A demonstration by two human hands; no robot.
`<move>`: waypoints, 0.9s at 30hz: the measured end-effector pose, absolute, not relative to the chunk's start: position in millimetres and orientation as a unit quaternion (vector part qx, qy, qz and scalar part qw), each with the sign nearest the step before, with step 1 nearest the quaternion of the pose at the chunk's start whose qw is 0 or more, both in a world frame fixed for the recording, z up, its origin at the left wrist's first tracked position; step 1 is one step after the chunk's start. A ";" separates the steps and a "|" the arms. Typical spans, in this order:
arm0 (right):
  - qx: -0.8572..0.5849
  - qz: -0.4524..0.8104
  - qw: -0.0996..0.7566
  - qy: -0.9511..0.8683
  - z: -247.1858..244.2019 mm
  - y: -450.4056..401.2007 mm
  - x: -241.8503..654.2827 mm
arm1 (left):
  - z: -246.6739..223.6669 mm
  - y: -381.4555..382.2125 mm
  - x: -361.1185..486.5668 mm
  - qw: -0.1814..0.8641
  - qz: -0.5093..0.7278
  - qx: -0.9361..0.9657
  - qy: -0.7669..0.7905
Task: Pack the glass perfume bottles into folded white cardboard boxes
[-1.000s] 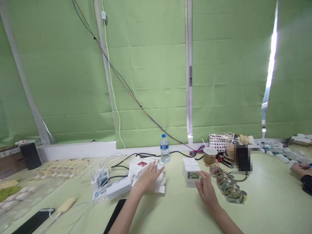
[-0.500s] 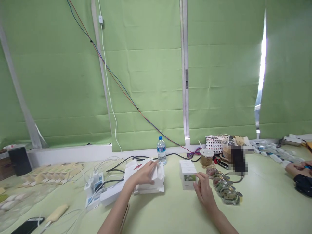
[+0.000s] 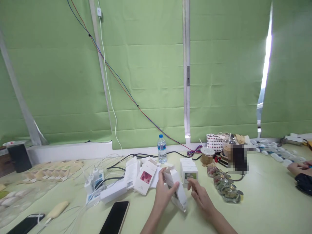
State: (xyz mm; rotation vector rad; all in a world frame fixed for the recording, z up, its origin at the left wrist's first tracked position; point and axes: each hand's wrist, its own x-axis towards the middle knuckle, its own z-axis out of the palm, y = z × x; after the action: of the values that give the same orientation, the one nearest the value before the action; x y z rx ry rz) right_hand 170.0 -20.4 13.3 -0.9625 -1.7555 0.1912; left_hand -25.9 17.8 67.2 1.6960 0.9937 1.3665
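My left hand (image 3: 162, 194) grips a white cardboard box (image 3: 179, 192), tilted just above the table, with flaps sticking out at its upper end. Beside it, my right hand (image 3: 201, 198) holds nothing, its fingers apart and slightly bent. Just beyond those fingers, small white boxes (image 3: 188, 169) stand in a row, the front one bearing a green picture. Left of my left hand lies a loose pile of white cartons, among them a carton with a pink flower picture (image 3: 145, 177).
A water bottle (image 3: 162, 149) and an iced drink cup (image 3: 207, 156) stand at the back. Several clear packets (image 3: 225, 185) lie right. Left are a phone (image 3: 115, 217), a power strip (image 3: 92, 197) and cables. Another person's hand (image 3: 298, 169) shows far right.
My left hand has moved right from the carton pile and now holds a white box. My right hand has drawn slightly down from the standing boxes. A phone has come into view.
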 end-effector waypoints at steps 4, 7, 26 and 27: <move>-0.383 0.122 0.539 -0.740 10.7 -22.5 162.7 | 54.3 -5.8 -12.1 0.301 0.529 0.679 0.410; -0.382 0.132 0.559 -0.724 5.8 -23.7 158.4 | 47.5 -17.8 -9.9 0.291 0.509 0.703 0.403; -0.427 0.260 0.623 -0.601 19.1 -23.8 155.4 | 28.2 3.1 -21.5 0.642 0.483 0.541 0.250; -0.427 0.265 0.622 -0.600 20.4 -24.4 155.2 | 29.8 2.7 -22.2 0.646 0.482 0.534 0.256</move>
State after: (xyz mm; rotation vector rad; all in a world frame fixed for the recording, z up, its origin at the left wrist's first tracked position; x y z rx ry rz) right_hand 155.2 -24.4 20.4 -0.9810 -1.3787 0.6094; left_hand -22.2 2.7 29.8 1.2146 0.5822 1.0964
